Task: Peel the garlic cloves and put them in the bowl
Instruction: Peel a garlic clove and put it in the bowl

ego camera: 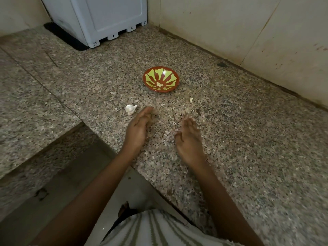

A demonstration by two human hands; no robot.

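Observation:
A red bowl with green leaf pattern sits on the granite counter and holds a few pale peeled cloves. A white garlic bulb lies to its lower left. One loose clove lies to the bowl's lower right. My left hand hovers just right of the bulb, fingers straight, holding nothing. My right hand is beside it, fingers relaxed and blurred, also holding nothing. Bits of papery skin lie between the two hands.
The speckled granite counter meets a tiled wall at the back right. A white appliance on a dark mat stands at the back left. The counter's front edge drops to a floor at lower left.

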